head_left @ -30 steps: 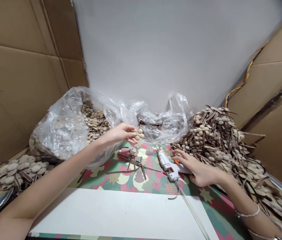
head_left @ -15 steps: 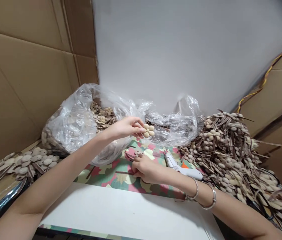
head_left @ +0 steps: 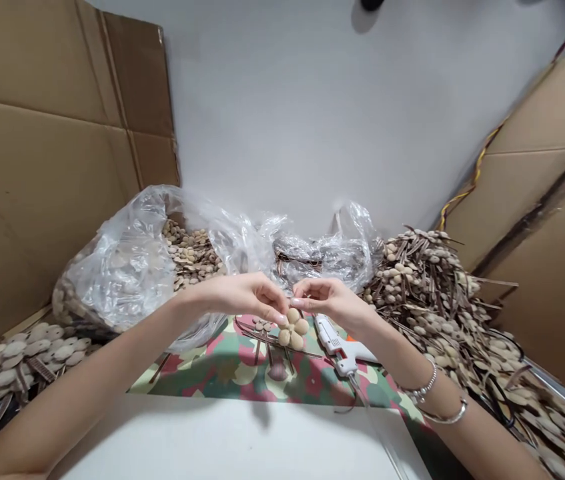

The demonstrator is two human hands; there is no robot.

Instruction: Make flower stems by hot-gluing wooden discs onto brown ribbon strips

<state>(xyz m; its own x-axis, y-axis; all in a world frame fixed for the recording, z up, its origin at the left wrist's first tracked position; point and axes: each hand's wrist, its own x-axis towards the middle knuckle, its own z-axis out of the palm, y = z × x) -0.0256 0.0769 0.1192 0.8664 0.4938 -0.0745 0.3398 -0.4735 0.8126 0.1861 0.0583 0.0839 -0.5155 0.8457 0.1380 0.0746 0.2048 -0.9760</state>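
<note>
Above the camouflage-patterned cloth [head_left: 212, 373], my left hand [head_left: 257, 297] pinches a beige flower [head_left: 295, 337] of several round, padded petals between thumb and fingertips. Just above its top petal, my right hand [head_left: 329, 300] has thumb and forefinger pressed together; what they grip is too small to make out. Below the flower, thin brown strips [head_left: 257, 350] and a few small round pieces lie on the cloth, beside a dark oval piece [head_left: 277, 371]. A white glue gun [head_left: 331, 340] lies close below my right wrist, its cord running toward me.
A clear plastic bag [head_left: 127, 260] full of beige flower pieces stands at the left, another clear bag [head_left: 347, 257] behind my hands. Piles of padded pieces with brown strips [head_left: 427, 287] rise at the right; more pieces [head_left: 37, 353] lie left. Cardboard walls [head_left: 37, 147] flank a white board [head_left: 202, 433].
My left hand has brought the flower down and closer to me. My right hand has risen from the brown strips on the cloth to the flower's top. The view has shifted.
</note>
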